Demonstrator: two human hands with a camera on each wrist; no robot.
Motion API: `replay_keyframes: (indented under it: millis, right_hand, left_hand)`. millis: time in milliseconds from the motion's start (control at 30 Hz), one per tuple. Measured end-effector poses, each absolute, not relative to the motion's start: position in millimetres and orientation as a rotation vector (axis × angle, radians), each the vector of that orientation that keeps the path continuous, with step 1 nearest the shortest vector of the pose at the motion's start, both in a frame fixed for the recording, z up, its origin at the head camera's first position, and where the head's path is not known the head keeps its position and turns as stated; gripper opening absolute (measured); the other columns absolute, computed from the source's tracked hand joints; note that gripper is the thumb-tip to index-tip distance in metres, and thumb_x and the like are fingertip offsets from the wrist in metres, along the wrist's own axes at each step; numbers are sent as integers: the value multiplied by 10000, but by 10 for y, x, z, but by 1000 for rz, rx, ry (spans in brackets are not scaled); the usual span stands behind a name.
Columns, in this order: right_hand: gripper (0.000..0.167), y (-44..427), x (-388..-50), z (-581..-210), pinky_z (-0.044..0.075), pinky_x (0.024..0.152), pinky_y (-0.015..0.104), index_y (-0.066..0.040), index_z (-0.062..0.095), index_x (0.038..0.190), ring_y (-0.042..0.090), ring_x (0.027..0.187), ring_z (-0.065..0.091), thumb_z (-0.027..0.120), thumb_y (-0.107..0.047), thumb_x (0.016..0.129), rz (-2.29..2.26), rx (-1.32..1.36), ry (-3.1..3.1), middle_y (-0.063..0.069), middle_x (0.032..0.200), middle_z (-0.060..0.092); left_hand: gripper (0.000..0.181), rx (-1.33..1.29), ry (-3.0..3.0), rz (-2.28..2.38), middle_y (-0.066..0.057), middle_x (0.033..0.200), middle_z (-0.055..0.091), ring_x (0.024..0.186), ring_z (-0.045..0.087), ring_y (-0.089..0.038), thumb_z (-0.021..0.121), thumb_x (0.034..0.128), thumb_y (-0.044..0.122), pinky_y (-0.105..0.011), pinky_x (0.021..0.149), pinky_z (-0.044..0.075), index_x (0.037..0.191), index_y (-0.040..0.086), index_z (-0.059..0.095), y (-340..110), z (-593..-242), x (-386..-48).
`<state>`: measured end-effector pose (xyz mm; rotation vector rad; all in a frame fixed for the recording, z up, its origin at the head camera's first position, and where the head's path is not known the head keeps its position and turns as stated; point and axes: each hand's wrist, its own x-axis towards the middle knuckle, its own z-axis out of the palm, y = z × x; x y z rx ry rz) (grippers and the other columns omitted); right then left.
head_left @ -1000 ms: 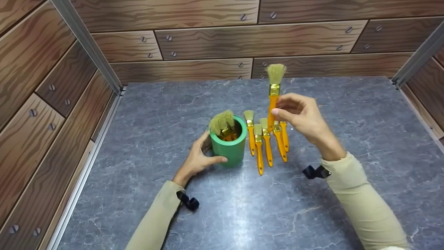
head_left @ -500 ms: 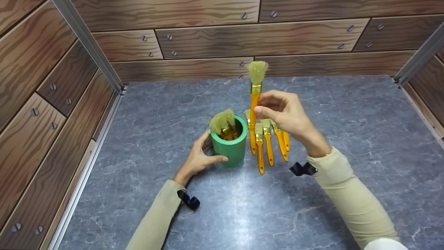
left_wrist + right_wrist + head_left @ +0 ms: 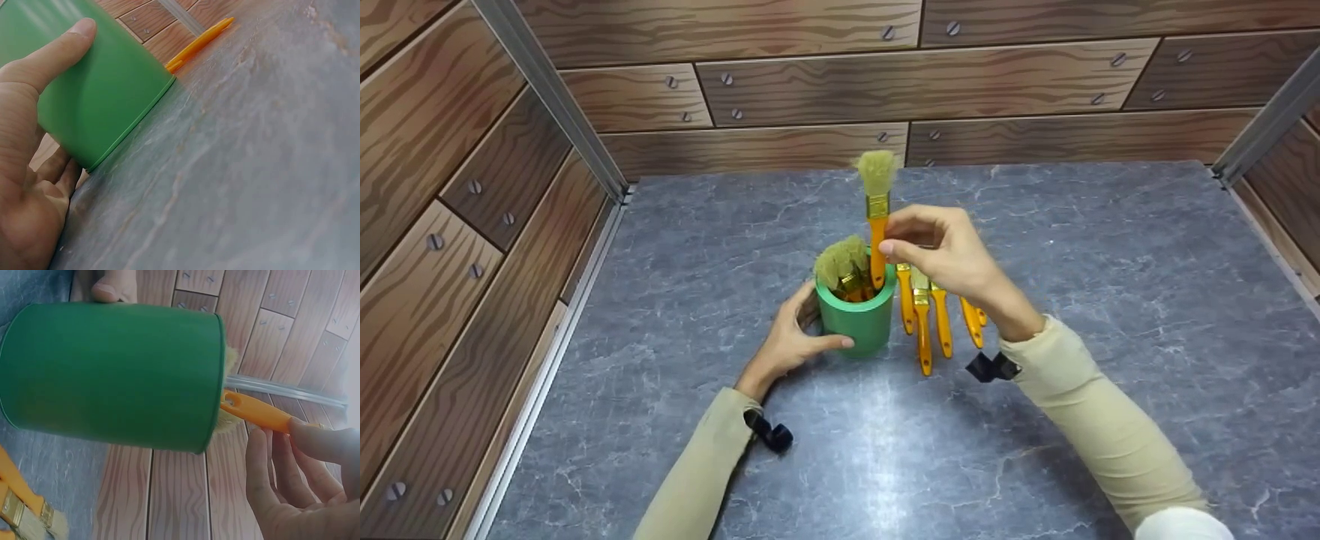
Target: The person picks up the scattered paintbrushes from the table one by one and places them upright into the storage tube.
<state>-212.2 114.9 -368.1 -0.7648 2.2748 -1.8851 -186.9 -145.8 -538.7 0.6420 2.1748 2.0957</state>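
A green cylindrical container (image 3: pixel 856 330) stands upright on the table, holding several paintbrushes (image 3: pixel 840 264) with their bristles up. My left hand (image 3: pixel 791 337) grips its left side, the thumb across the front; the left wrist view shows this thumb (image 3: pixel 62 53) on the green wall. My right hand (image 3: pixel 949 251) pinches another paintbrush (image 3: pixel 877 225) by its orange handle, bristles up. In the head view the handle's lower end overlaps the container's opening. From the right wrist, that handle (image 3: pixel 259 410) appears right at the rim.
Several more paintbrushes (image 3: pixel 924 330) with orange handles lie on the grey marbled table (image 3: pixel 1035 450), just right of the container, partly hidden under my right hand. Wood-patterned walls (image 3: pixel 810 90) enclose the table at the back and sides.
My right hand has carried its paintbrush leftward from above the lying brushes to the container's opening, lowering it lately. The left hand and the container have stayed in place.
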Motion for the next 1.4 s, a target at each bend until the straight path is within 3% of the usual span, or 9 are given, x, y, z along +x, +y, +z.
replay_keyframes:
  millis: [467, 733, 1033, 1400]
  right_hand:
    - [275, 1151, -2109, -3774, 658, 888, 307, -41, 745, 1279, 282, 1120, 744, 751, -77, 1006, -1753, -765, 2347, 145, 1248, 758]
    - [282, 1232, -2105, -3776, 654, 912, 329, -33, 740, 1277, 267, 1109, 738, 760, -96, 1003, -1748, -765, 2361, 128, 1235, 759]
    - [258, 1409, -2165, -3843, 657, 861, 295, -8, 742, 1245, 248, 1050, 747, 756, -63, 993, -1714, -671, 2435, 147, 1216, 762]
    - [259, 1714, -2294, -4007, 639, 820, 233, 17, 736, 1243, 323, 1035, 752, 748, -54, 994, -1601, -563, 2537, 215, 1194, 752]
  left_hand:
    - [1064, 660, 2155, 2119, -6, 1614, 539, 1508, 494, -216, 982, 777, 126, -412, 1273, 408, 1657, 254, 398, -1407, -5383, -1879]
    - [1067, 639, 2190, 2099, 12, 1621, 529, 1516, 484, -208, 983, 783, 163, -432, 1269, 413, 1662, 274, 388, -1434, -5374, -1868]
    - [1087, 588, 2164, 2145, -48, 1618, 533, 1517, 481, -250, 981, 755, 68, -432, 1287, 382, 1660, 193, 392, -1453, -5383, -1850]
    - [1089, 601, 2164, 2129, -13, 1615, 536, 1512, 489, -220, 993, 750, 119, -405, 1278, 397, 1657, 220, 397, -1450, -5364, -1855]
